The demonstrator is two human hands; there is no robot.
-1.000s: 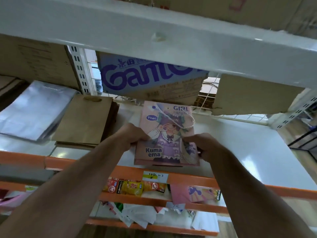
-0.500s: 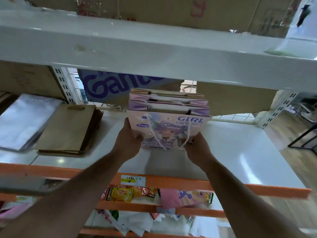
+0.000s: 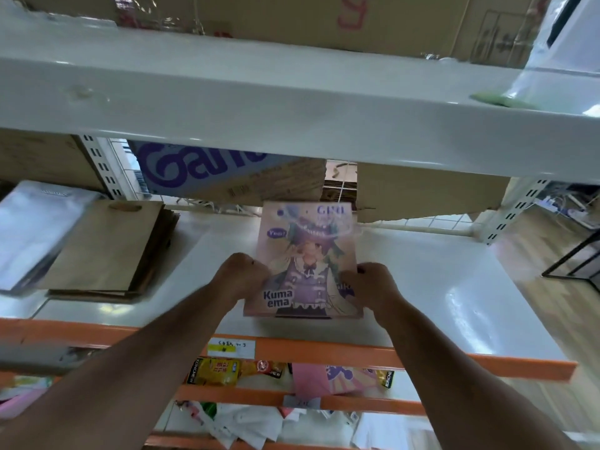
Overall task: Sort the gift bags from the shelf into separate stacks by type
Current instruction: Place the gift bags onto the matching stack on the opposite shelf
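1. While the left hand [image 3: 242,276] and right hand [image 3: 370,284] clasp its side edges, the pink gift bag [image 3: 308,248] lies over the white shelf [image 3: 454,287], near the front.
2. Its face shows a purple-dressed cartoon girl, slightly blurred.

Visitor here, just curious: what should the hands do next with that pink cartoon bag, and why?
Probably lay the pink bag flat on the shelf and let go. The left hand and right hand grip its sides, and the brown stack lies apart to the left, so pink starts its own pile.
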